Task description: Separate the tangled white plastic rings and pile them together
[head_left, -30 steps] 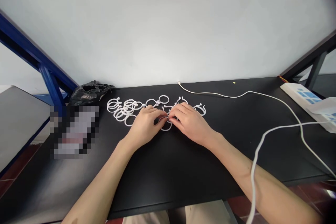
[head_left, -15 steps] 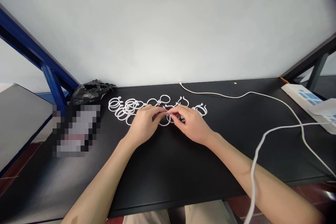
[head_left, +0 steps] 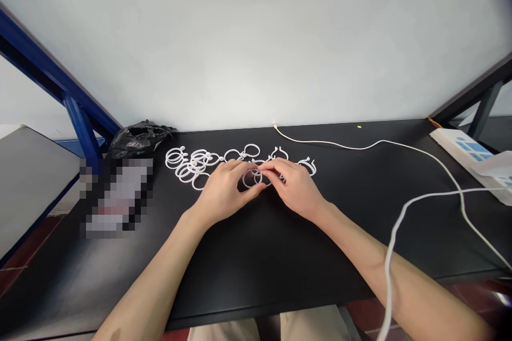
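Observation:
On the black table, my left hand and my right hand meet over a white plastic ring. The fingertips of both hands pinch that ring just above the tabletop. A cluster of several white rings lies to the left behind my left hand. More open white rings lie behind my right hand, partly hidden by the fingers.
A crumpled black plastic bag sits at the back left by a blue frame post. A white cable runs across the right side. A white and blue box lies at the far right. A blurred patch covers something at left.
Both hands have lifted the ring a little and turned it between the fingertips; my left thumb now reaches under it. The other rings have not moved.

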Demonstrator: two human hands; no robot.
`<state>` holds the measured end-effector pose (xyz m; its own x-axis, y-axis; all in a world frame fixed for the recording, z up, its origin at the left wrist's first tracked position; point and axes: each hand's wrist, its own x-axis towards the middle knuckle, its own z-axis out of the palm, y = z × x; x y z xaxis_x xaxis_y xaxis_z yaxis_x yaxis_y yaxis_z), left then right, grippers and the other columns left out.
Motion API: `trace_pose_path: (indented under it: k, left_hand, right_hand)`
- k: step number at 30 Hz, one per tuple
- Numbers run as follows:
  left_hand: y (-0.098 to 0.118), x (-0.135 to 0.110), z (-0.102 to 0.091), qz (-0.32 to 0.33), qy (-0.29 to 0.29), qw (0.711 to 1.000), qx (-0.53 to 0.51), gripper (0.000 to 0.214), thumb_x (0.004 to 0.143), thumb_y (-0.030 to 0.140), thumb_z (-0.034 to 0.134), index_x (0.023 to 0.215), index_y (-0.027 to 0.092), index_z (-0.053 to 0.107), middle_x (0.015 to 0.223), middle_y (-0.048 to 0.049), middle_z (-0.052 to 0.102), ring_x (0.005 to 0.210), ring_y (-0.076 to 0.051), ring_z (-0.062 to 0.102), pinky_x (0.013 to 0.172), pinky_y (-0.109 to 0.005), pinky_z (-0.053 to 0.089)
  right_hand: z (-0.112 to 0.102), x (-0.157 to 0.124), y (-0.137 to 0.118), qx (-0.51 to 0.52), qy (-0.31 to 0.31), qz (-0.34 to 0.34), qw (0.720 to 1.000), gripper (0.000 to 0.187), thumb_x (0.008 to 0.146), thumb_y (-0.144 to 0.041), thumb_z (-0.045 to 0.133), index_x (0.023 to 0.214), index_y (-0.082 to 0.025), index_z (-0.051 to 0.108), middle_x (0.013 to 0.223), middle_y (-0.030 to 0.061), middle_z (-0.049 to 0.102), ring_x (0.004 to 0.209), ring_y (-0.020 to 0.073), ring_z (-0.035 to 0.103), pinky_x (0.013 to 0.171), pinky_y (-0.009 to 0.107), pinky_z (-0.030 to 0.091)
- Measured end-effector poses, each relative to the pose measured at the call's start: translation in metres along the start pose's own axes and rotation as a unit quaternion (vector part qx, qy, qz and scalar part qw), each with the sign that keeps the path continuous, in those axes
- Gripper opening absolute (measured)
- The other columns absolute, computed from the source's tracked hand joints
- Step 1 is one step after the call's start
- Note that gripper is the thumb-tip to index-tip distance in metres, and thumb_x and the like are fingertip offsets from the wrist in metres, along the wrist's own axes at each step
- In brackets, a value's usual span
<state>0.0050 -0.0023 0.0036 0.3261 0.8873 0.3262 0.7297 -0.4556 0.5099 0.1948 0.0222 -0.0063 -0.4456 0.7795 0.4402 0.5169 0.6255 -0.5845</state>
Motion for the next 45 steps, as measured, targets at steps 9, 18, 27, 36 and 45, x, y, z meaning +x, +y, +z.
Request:
trace_pose_path:
  k: [9,18,27,36,45]
  left_hand:
    - [-0.036,-0.004,-0.012,-0.175,0.204,0.930,0.252,0.038,0.090,0.033,0.052,0.122,0.015,0.062,0.112,-0.0205,0.066,0.110,-0.040,0.054,0.091,-0.056,0.042]
    - [-0.016,0.002,-0.009,-0.108,0.141,0.983,0.055,0.029,0.092,0.037,0.053,0.111,0.019,0.066,0.115,-0.0098,0.070,0.112,-0.029,0.057,0.097,-0.046,0.044]
    - [0.006,0.004,0.001,-0.158,0.046,0.980,-0.112,0.028,0.096,0.033,0.045,0.100,0.020,0.069,0.081,0.0004,0.073,0.061,-0.013,0.060,0.060,-0.025,0.047]
    - [-0.004,-0.001,0.010,-0.052,0.079,0.993,0.066,0.032,0.095,0.018,0.041,0.114,0.019,0.067,0.096,-0.0069,0.072,0.080,-0.019,0.066,0.068,-0.028,0.050]
    - [-0.006,-0.001,0.008,-0.070,0.070,0.995,0.031,0.030,0.096,0.018,0.041,0.109,0.022,0.068,0.084,-0.0026,0.073,0.077,-0.018,0.066,0.067,-0.028,0.049]
  right_hand:
    - [0.001,0.001,0.009,-0.194,-0.049,-0.057,0.978,0.014,0.091,-0.019,0.060,0.101,-0.019,0.070,0.111,0.0101,0.066,0.108,0.0284,0.055,0.091,0.048,0.053]
    - [0.002,0.002,0.003,-0.131,0.031,-0.079,0.988,0.013,0.095,-0.020,0.056,0.097,-0.020,0.069,0.108,0.0089,0.063,0.100,0.0224,0.056,0.089,0.041,0.053]
    - [0.005,-0.002,-0.003,-0.065,0.072,-0.121,0.988,0.013,0.096,-0.020,0.054,0.098,-0.021,0.067,0.093,0.0058,0.062,0.084,0.0167,0.061,0.076,0.032,0.055]
    - [0.003,-0.003,-0.004,-0.024,-0.029,-0.075,0.997,0.029,0.097,-0.018,0.046,0.122,-0.024,0.059,0.116,0.0057,0.066,0.090,0.0163,0.067,0.079,0.033,0.058]
    - [0.006,-0.005,-0.006,0.038,-0.007,-0.044,0.998,0.023,0.096,-0.018,0.048,0.113,-0.023,0.063,0.105,0.0032,0.071,0.085,0.0145,0.069,0.076,0.030,0.058]
